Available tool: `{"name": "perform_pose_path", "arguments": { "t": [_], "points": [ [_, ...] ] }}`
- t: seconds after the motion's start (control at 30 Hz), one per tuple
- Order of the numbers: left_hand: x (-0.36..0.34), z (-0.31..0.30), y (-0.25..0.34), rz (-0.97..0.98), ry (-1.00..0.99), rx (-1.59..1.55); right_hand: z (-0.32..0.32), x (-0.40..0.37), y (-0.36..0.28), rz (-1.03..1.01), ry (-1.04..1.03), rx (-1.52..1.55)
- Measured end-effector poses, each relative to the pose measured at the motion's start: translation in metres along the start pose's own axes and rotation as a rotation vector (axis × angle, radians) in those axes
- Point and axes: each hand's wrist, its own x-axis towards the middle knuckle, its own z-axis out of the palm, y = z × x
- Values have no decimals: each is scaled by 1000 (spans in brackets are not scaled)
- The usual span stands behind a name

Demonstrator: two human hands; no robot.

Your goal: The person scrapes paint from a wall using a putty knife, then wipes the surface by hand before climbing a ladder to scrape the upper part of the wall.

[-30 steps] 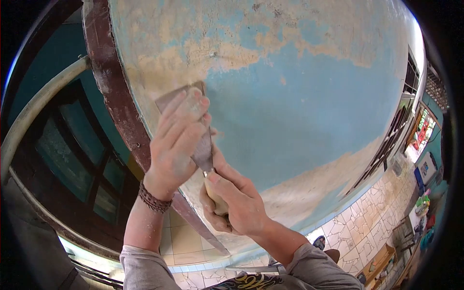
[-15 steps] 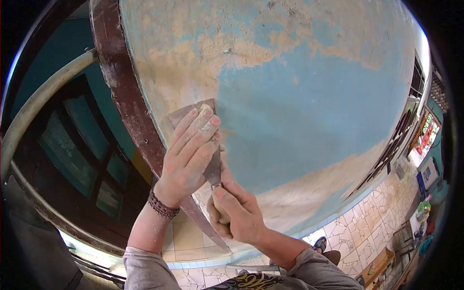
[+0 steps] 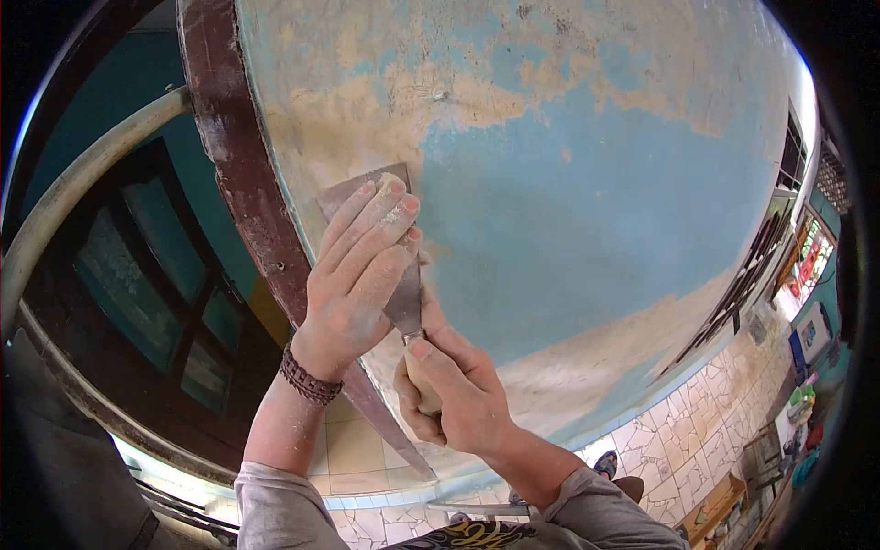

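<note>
My right hand (image 3: pixel 463 390) is wrapped round the pale handle of a broad putty knife (image 3: pixel 403 307), below its metal blade. On the blade lies my left hand (image 3: pixel 353 284), its fingers stretched out and pressed flat, pointing up. Pale dust or paste coats its fingertips, and a small pale lump shows at the blade's upper edge. The blade rests against the wall (image 3: pixel 587 229), where a beige patch meets blue paint. My left fingers hide much of the blade.
A dark red wooden frame (image 3: pixel 243 174) borders the wall close to my left hand. Further left stands a dark door (image 3: pixel 137 275) with glass panes. Below lies a pale floor of irregular tiles (image 3: pixel 683 440), with a wooden box (image 3: pixel 715 509) at lower right.
Both hands and the putty knife have slid a little way up the wall. Each hand keeps its place on the tool. The view has shifted slightly.
</note>
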Motion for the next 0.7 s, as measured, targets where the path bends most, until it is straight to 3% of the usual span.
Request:
{"name": "perform_pose_path", "arguments": {
  "t": [0.33, 0.57, 0.7],
  "points": [
    [12, -2, -14, 40, 33, -4, 2, 13, -2, -78, -56, 0],
    [-72, 41, 29, 24, -58, -62, -47, -19, 72, -15, 51, 73],
    [-48, 41, 26, 24, -43, -82, -46, -15, 60, -32, 40, 158]
  ]
}}
